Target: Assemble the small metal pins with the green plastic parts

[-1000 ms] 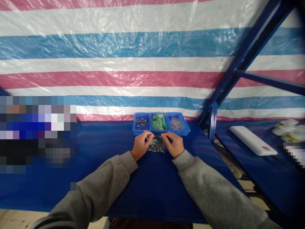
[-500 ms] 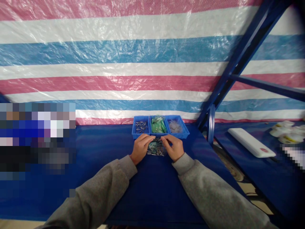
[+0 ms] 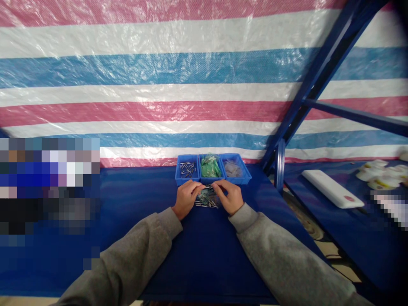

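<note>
And we're in tight over the work! Our left hand (image 3: 186,199) and right hand (image 3: 231,196) curl inward, fingertips (image 3: 201,187) nearly meeting above a small heap of metal pins (image 3: 207,200) lying between them on the blue table cover (image 3: 204,255). Are they pinching a pin? We can't tell! Just ahead of the hands stand three blue plastic bins (image 3: 210,180), holding loose pins (image 3: 187,168), green packets (image 3: 210,166) and clear bags (image 3: 232,168).

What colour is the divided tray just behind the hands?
The divided tray is bright blue, shown best in the head view.
</note>
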Demonstrator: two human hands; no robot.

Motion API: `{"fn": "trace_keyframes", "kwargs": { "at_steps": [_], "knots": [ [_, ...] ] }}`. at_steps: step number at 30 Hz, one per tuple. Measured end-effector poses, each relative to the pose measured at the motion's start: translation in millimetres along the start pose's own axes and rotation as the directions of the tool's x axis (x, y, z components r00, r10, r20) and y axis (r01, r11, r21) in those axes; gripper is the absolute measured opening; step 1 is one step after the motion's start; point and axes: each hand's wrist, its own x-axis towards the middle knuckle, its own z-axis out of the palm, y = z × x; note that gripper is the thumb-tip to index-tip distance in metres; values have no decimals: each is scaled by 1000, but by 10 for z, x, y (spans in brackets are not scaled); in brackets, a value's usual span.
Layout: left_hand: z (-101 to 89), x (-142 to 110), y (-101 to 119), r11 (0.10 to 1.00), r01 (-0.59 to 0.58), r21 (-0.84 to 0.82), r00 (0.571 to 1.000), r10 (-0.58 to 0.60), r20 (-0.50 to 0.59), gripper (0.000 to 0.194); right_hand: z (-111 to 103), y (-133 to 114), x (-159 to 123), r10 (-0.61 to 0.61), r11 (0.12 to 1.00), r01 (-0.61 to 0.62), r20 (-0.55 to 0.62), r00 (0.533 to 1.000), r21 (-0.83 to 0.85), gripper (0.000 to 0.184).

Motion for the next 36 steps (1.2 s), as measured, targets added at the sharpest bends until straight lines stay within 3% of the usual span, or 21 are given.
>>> {"fn": "trace_keyframes", "kwargs": {
  "at_steps": [15,23,36],
  "knots": [
    [1,-20,-15,1000,11,9,1000,-11,29,41,43,-12,-29,-57,997,50,116,992,60,18],
    [-20,-10,29,998,-23,-60,999,22,-26,16,10,-1,-6,-39,999,37,81,996,23,23],
    [-29,9,58,998,-20,-62,1000,20,-7,16,16,-20,0,-32,999,31,80,996,23,23]
  ]
}}
